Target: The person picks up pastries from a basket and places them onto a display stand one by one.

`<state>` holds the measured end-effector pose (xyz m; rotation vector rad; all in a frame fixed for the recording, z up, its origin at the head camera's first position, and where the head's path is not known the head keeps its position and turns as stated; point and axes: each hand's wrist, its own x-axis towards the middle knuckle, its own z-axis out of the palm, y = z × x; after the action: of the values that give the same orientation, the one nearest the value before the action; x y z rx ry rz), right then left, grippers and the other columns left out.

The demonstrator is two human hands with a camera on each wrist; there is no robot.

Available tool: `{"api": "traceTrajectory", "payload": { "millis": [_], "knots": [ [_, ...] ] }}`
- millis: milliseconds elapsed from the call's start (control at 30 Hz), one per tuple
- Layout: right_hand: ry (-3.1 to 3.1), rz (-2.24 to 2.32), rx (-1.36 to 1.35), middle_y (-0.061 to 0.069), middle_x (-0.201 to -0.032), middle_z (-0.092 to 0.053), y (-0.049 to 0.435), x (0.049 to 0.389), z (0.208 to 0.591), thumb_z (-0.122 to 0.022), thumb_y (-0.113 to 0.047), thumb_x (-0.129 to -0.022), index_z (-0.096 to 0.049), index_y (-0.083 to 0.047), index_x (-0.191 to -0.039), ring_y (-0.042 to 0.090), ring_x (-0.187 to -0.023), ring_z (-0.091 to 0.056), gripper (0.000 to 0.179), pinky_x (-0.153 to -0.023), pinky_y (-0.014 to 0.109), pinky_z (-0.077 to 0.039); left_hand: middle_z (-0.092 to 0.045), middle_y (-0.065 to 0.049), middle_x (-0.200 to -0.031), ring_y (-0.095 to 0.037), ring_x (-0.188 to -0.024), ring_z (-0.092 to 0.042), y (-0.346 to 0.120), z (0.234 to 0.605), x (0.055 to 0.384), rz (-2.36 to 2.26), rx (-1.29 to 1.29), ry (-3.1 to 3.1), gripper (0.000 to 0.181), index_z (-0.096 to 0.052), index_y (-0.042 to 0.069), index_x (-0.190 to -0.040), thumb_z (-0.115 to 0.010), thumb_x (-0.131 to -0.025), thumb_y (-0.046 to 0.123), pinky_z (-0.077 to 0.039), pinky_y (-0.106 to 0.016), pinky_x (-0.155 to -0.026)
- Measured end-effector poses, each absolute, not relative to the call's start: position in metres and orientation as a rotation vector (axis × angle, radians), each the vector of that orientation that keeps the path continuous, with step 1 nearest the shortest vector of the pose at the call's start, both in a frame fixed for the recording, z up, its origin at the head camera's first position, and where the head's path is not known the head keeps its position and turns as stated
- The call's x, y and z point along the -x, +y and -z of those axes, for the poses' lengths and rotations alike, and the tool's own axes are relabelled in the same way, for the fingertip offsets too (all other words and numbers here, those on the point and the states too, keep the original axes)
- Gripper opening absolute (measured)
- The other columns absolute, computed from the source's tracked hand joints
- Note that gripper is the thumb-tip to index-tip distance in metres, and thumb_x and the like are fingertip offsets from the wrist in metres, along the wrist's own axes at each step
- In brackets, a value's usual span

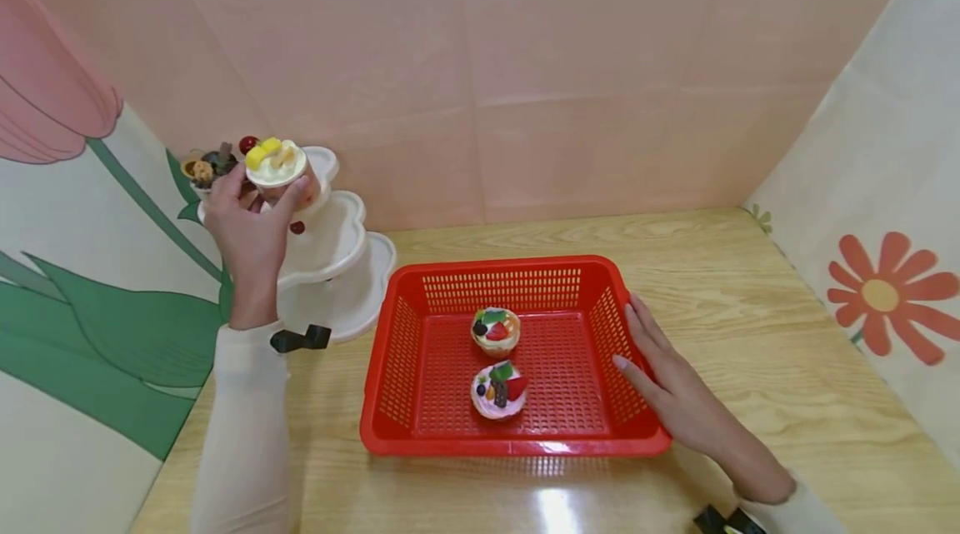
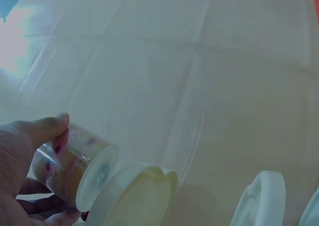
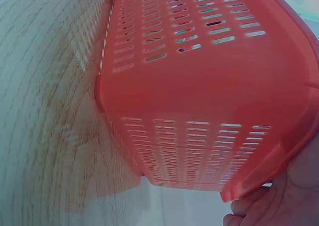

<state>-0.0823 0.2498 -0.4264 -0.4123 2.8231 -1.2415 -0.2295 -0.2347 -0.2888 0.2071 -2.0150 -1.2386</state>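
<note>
My left hand (image 1: 251, 238) pinches a clear dessert cup (image 1: 279, 170) topped with cream and yellow fruit pieces, thumb on one side and fingers on the other. The cup is at the top tier of a white tiered stand (image 1: 341, 234); in the left wrist view its base overlaps the scalloped edge of a tier (image 2: 144, 196). On the right, my right hand (image 1: 678, 392) grips the side rim of a red plastic basket (image 1: 517, 448), thumb over the inside and fingers outside. Two fruit-topped cupcakes, one whitish (image 1: 496, 332) and one pink (image 1: 498, 391), sit inside the basket.
Behind the left hand, a dark chocolate-topped dessert (image 1: 213, 163) and a red cherry (image 1: 248, 145) show at the stand. The basket stands on a wood-grain table (image 1: 720, 292). A pink backdrop (image 1: 562, 84) rises behind, with flower-printed sheets on both sides.
</note>
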Motion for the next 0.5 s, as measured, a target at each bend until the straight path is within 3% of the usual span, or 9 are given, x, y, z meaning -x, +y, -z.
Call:
{"api": "traceTrajectory", "payload": {
  "millis": [300, 500],
  "knots": [
    [2.828, 1.246, 0.421, -0.006, -0.17, 0.004, 0.249, 0.083, 0.427, -0.053, -0.031, -0.106, -0.01, -0.018, -0.163, 0.036, -0.155, -0.005, 0.073, -0.107, 0.074, -0.028, -0.055, 0.002, -0.114, -0.01, -0.106, -0.056, -0.235, 0.289, 0.239, 1.173, -0.177, -2.008, 0.065, -0.067, 0.02, -0.133, -0.087, -0.077, 0.046, -0.051, -0.022, -0.095],
    [2.828, 1.246, 0.425, -0.006, -0.17, 0.004, 0.249, 0.083, 0.427, -0.053, -0.032, -0.106, -0.009, -0.018, -0.163, 0.037, -0.155, -0.006, 0.073, -0.107, 0.074, -0.028, -0.062, -0.004, -0.119, -0.011, -0.108, -0.06, -0.234, 0.289, 0.242, 1.161, -0.182, -1.993, 0.063, -0.068, 0.019, -0.132, -0.089, -0.077, 0.041, -0.052, -0.022, -0.093]
  ]
}}
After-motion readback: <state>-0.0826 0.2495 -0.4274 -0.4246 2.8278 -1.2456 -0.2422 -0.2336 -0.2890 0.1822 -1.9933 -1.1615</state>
